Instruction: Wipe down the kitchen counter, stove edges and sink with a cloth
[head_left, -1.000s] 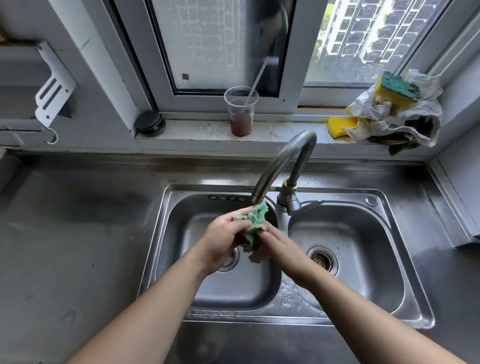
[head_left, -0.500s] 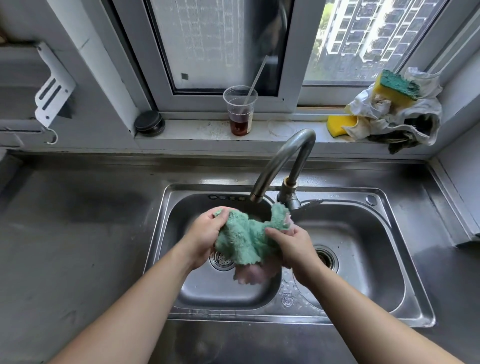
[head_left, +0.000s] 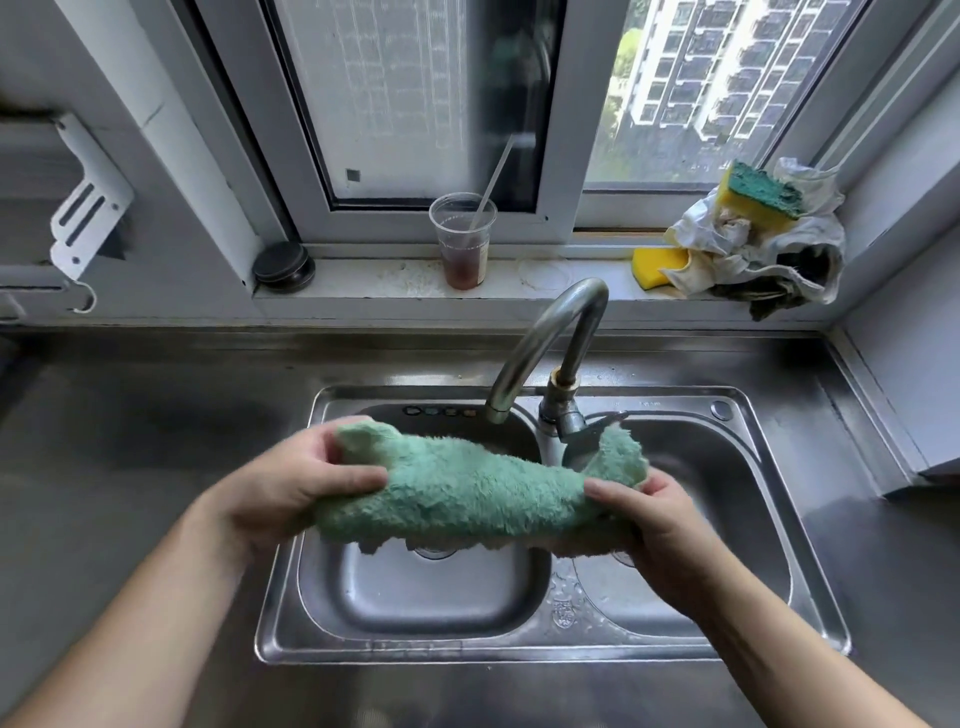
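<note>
A fluffy green cloth (head_left: 467, 488) is stretched out sideways above the double-bowl steel sink (head_left: 519, 649). My left hand (head_left: 291, 483) grips its left end, thumb on top. My right hand (head_left: 660, 519) grips its right end, with a corner of the cloth sticking up behind the fingers. The cloth hangs over the divider between the two bowls and hides both drains. The curved faucet (head_left: 550, 332) arches just behind the cloth, its spout over the left bowl. No water runs from it.
Steel counter (head_left: 130, 493) lies on both sides of the sink. On the windowsill stand a plastic cup with a straw (head_left: 462, 244), a black round lid (head_left: 284, 265), and yellow-green sponges (head_left: 758, 197) on crumpled rags (head_left: 769, 254). A white bracket (head_left: 85, 218) hangs at left.
The cloth was bunched between my two hands under the spout; my hands have since moved apart and spread it out into a long band.
</note>
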